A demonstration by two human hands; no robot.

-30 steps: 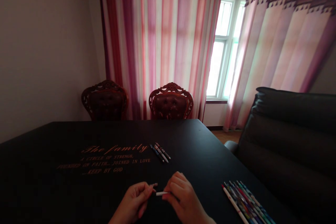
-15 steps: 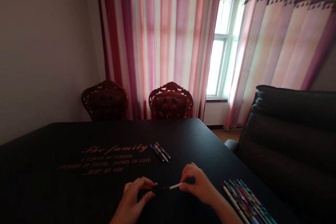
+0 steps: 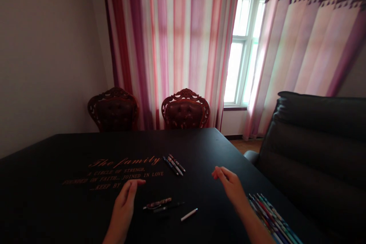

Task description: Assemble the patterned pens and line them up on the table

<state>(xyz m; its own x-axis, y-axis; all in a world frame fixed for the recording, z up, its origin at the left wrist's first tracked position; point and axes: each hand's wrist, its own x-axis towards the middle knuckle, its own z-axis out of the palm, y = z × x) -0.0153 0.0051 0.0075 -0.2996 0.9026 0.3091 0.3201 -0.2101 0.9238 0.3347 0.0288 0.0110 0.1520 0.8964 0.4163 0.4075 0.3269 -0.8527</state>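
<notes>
On the bench, a white tube lies between the hands, slanting away rightward, nearer the right hand, to its left and closer in. Beyond it, a dark rod and patterned barrel lie roughly parallel, right of the left hand, loosely extended and empty. The right shows nothing held; I cannot tell how far its bunched fingers part.

on tabletop | "The family" | "A CIRCLE OF STRENGH," | "FOUNDED ON FAITH... JOINED IN LOVE" | "...KEEP BY"
</notes>
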